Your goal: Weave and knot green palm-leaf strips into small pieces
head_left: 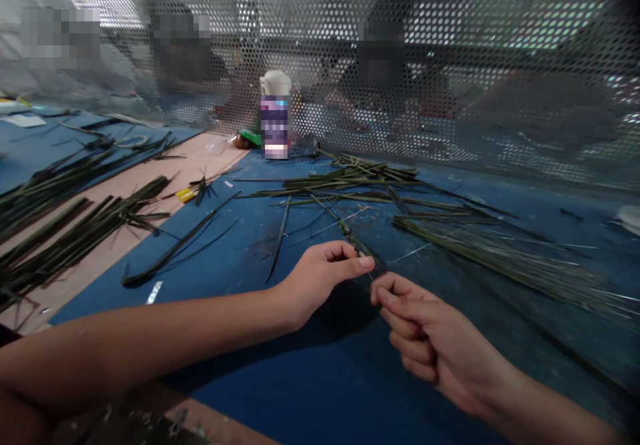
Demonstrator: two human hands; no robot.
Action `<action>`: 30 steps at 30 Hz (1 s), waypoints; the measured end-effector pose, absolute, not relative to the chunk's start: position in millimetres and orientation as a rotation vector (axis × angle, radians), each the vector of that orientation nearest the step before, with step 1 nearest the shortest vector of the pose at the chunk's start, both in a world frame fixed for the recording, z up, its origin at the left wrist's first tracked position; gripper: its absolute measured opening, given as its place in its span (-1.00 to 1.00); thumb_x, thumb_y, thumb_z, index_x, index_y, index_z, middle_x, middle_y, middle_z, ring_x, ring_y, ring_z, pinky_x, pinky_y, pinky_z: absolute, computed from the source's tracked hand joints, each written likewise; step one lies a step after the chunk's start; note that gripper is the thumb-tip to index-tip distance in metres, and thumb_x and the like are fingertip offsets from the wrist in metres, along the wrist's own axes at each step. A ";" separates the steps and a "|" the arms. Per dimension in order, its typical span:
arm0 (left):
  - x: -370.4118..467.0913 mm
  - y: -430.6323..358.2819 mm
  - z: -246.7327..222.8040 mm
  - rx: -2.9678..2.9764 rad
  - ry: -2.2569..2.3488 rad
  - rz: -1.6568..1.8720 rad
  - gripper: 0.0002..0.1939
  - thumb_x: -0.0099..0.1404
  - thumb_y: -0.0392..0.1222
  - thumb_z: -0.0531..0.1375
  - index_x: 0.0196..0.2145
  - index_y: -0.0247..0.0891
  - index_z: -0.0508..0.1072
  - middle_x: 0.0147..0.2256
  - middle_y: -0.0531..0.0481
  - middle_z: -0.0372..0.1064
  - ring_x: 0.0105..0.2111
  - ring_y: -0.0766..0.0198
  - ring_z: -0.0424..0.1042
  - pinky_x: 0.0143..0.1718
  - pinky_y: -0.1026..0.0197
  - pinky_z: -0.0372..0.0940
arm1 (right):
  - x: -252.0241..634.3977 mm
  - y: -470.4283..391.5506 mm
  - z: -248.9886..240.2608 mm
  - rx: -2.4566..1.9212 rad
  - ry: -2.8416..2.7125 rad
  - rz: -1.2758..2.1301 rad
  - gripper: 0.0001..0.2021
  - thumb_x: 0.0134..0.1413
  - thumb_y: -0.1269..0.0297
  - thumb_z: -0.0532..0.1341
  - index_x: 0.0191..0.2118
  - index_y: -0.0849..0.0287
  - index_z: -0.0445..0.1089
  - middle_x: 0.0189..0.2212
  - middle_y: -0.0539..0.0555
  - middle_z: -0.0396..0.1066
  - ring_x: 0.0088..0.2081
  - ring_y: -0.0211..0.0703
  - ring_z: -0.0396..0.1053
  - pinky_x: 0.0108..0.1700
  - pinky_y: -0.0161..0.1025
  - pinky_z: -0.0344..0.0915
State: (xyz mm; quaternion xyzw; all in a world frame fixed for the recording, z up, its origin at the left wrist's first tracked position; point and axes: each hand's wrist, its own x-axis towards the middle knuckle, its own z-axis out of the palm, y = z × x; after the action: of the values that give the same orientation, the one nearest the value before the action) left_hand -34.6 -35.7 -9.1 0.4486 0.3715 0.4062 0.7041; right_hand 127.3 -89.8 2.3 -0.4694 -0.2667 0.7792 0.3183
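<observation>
Behind the blue desk (280,391) a perforated screen (320,45) is set upright, and a bottle (275,121) with a pale lid is stood close against it. Near the middle of the desk, a knotted green strip (347,233) is held at its near end by the left hand (317,275), with the grip pinched between thumb and forefinger. Just beside it, the thumb and forefinger of the right hand (425,338) are pressed together on what seems to be a thin strand (371,275), seen in the small gap between the two hands; how firmly it is caught cannot be told, as the tips are covered. If the strand is pulled too hard, it could be snapped or slipped out of the right grip; if the left pinch is eased too soon, the knots could be loosened. The strip's far end is left unsupported and is pointed towards a pile of stems (350,179), so it could be snagged there. Fine clear threads (545,268) are spread over a green bundle (430,235) to the right and could be tangled by a careless sweep, while a loose stem (173,253) could be brushed aside by the left forearm.
</observation>
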 end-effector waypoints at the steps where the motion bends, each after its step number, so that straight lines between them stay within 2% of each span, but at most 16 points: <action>1: -34.3 -36.2 -8.8 0.998 0.821 0.901 -0.72 0.05 -0.16 0.34 -0.55 -0.32 0.30 -0.48 0.09 0.29 -0.39 0.38 0.27 -0.24 0.25 0.09 | 128.8 -90.4 2.5 -1.247 -0.706 2.051 -0.87 0.13 0.22 0.18 -0.36 0.10 0.23 -0.72 -0.24 -0.11 -0.73 -0.50 -0.33 -0.75 -0.49 -0.32; 14: -32.6 -31.6 -8.8 1.026 0.885 0.863 -0.70 0.06 -0.10 0.35 -0.54 -0.32 0.33 -0.51 0.12 0.24 -0.46 0.43 0.16 -0.34 0.27 0.04 | 143.4 -87.3 8.7 -1.349 -0.707 2.050 -0.81 0.05 0.16 0.25 -0.39 0.10 0.24 -0.73 -0.23 -0.13 -0.73 -0.50 -0.32 -0.72 -0.45 -0.35; 30: -37.9 -29.5 0.5 1.126 0.814 0.863 -0.77 0.09 -0.15 0.32 -0.52 -0.32 0.38 -0.49 0.11 0.29 -0.45 0.42 0.18 -0.34 0.28 0.06 | 140.1 -97.3 12.3 -1.342 -0.660 2.053 -0.79 0.02 0.16 0.26 -0.41 0.09 0.21 -0.72 -0.22 -0.15 -0.72 -0.48 -0.33 -0.71 -0.44 -0.36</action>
State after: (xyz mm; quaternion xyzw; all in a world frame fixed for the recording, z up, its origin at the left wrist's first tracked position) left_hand -37.9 -29.5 0.5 0.5023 0.3633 0.3850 0.6838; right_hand 140.1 -97.3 12.3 -0.5045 -0.2483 0.7721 0.2962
